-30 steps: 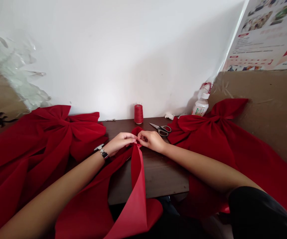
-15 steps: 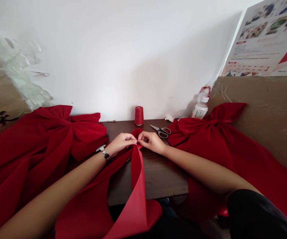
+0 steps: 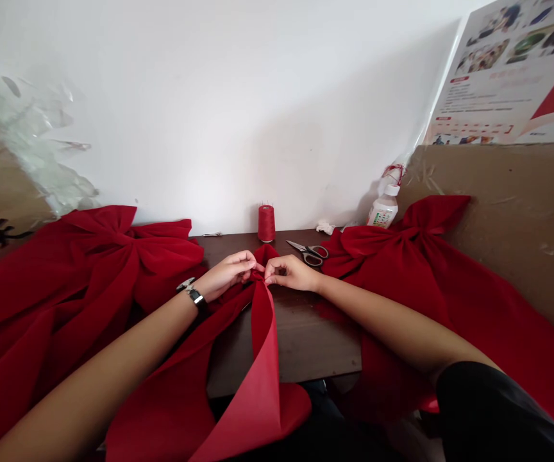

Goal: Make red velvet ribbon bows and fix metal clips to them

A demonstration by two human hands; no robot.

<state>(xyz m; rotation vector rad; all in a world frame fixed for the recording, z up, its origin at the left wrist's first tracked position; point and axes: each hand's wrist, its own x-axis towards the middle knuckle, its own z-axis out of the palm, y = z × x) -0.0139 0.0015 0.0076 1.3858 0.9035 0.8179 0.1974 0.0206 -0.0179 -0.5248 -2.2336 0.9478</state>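
Between my hands a red fabric bow [image 3: 263,321] is gathered at its knot, its long tails hanging over the table's front edge toward me. My left hand [image 3: 231,273] is closed on the left of the knot, thumb and fingers pinching the cloth. From the right, my right hand [image 3: 290,272] pinches the gathered fabric with thumb and forefinger. Any needle or thread in the fingers is too small to make out. Behind the hands stands a cone of red thread [image 3: 266,224] with several pins or needles stuck in its top.
Scissors [image 3: 310,252] lie right of the thread cone on the dark table [image 3: 315,340]. Large red bows [image 3: 127,256] are piled at left, another bow [image 3: 416,250] at right. A white bottle [image 3: 383,206] stands by the wall, near a cardboard panel [image 3: 498,218].
My left hand has shifted slightly left and its fingers have curled more at the knot. The right hand still pinches the cloth, a little lower. The view has moved slightly.
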